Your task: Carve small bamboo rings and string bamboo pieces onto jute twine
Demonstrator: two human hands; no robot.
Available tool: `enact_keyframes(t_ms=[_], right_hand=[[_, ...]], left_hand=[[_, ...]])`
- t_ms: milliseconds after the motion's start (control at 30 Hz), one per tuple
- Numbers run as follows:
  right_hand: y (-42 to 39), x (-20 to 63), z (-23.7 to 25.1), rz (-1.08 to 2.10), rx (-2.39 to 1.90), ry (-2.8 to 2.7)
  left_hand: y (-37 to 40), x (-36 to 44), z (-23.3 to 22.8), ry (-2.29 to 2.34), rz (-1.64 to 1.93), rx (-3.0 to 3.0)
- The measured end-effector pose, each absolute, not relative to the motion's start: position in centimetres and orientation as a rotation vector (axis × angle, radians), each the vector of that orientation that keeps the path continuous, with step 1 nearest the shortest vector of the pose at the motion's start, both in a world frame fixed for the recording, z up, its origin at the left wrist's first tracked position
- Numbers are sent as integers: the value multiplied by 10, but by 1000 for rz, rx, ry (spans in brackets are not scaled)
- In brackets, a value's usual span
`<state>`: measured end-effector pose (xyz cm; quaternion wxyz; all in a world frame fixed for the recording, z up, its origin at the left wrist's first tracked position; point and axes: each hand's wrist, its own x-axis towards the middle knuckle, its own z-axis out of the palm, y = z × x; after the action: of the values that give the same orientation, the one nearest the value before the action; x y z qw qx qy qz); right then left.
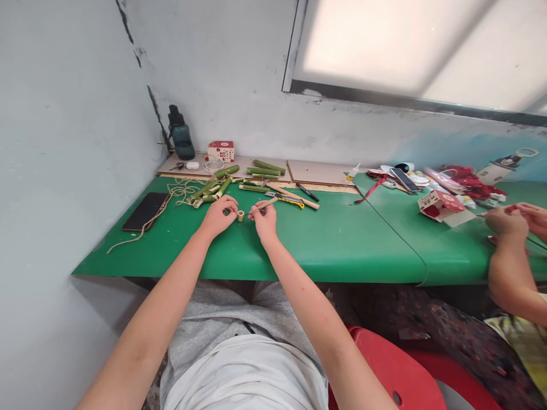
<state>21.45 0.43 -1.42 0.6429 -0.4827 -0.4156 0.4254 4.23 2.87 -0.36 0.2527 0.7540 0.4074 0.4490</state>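
Observation:
A short pale ring (241,216), apparently cut from bamboo, stands on the green tabletop between my two hands. My left hand (220,216) is just left of it, thumb and fingers curled together in a pinch at its side. Whether the fingertips touch the ring or hold something small, I cannot tell. In my right hand (264,221) is a slim wooden-handled tool (270,202), gripped like a pen, its thin dark tip pointing left towards the ring. Behind my hands lie green bamboo pieces (209,188) and a yellow utility knife (290,199).
A phone (145,211) and loose string (182,188) lie on the left. Along the wall stand a dark bottle (182,139) and a small box (221,151). A marker (307,192) is farther right. Another person's hands (513,219) work near a red-and-white paper box (444,208).

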Motion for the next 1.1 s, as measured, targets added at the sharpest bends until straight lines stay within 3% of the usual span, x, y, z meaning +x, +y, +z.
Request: enact_keyframes(t_ms=[1100], right_hand=[[-4, 211, -13, 827, -1142, -1246]], left_hand=[[32, 40, -8, 1091, 1096, 2012]])
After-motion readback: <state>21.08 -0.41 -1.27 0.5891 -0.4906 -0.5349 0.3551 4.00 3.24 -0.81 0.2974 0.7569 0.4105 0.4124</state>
